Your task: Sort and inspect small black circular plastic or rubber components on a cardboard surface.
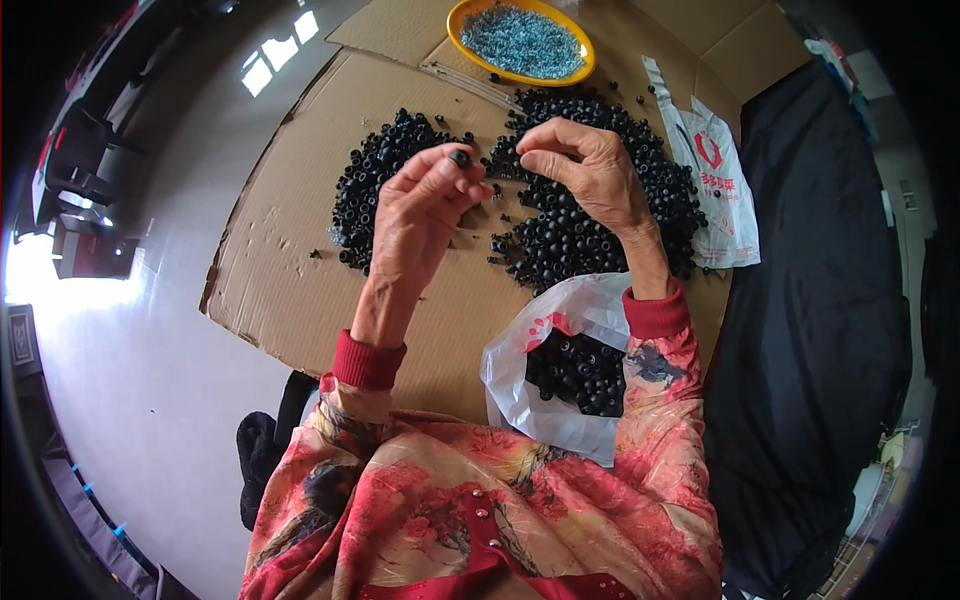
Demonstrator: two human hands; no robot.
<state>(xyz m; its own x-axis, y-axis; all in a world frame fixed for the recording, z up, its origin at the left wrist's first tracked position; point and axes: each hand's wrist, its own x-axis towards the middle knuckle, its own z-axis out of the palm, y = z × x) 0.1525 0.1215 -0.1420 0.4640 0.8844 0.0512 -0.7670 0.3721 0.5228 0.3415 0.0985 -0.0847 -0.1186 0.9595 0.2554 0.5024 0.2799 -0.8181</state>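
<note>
My left hand point(415, 215) is raised over the cardboard, its thumb and fingers pinching a small black rounded cap-like part point(459, 158). To its right, my right hand point(595, 180) hovers over a heap of small black parts point(560, 225), thumb and forefinger drawn together. Whatever may be between those fingertips is too small to make out. Behind my left hand lies a smaller heap of black ring-shaped parts point(360, 190). Close to my right forearm sits an open white plastic bag point(508, 360) with more black rounded parts point(575, 375) inside.
A yellow bowl point(530, 79) of tiny shiny pale-blue pieces point(525, 42) stands at the far edge. Flattened cardboard point(280, 240) covers the work surface. A white plastic bag with red print point(728, 225) lies on the right, beside black cloth point(810, 330). Pale floor point(180, 260) stretches leftward.
</note>
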